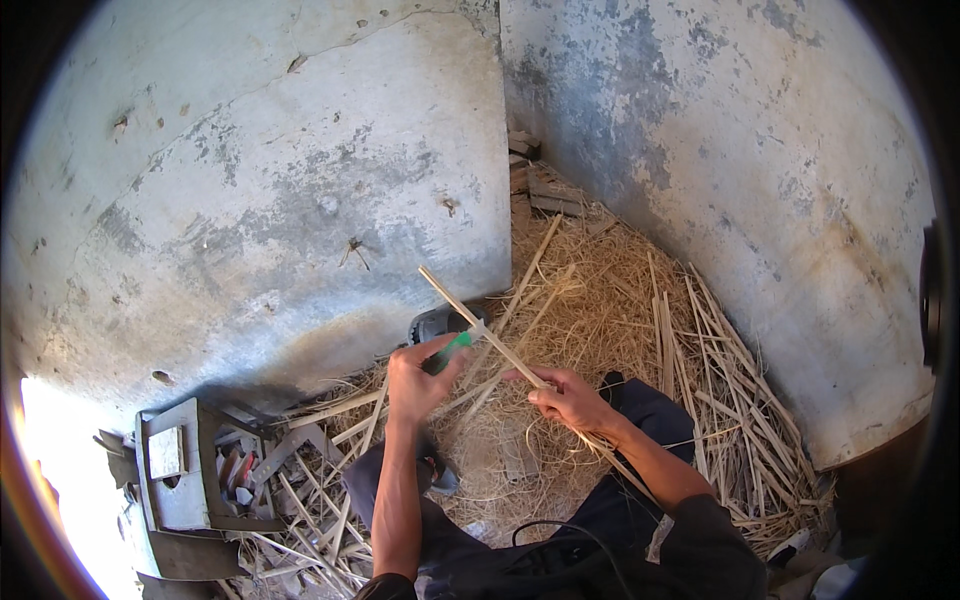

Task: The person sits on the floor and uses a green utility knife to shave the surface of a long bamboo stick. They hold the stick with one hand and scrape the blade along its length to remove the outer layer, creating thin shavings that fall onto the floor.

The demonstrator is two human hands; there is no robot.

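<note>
My left hand (418,380) is closed around a green-handled knife (461,341). Its short pale blade meets a long, narrow bamboo strip (512,358), roughly midway along the part that shows. Lower on the strip, my right hand (568,398) grips it with the thumb on top and the fingers curled round. The far end of the strip points up and left, while its near end runs back under my right forearm. Both hands are above my lap, between my dark-trousered knees.
Pale curly shavings (590,290) cover the floor ahead. Cut strips (745,420) lie heaped along the right wall (740,200). At the left sits a wooden box (190,490) with scraps beside it. A dark rounded object (428,325) lies by the left wall (330,170).
</note>
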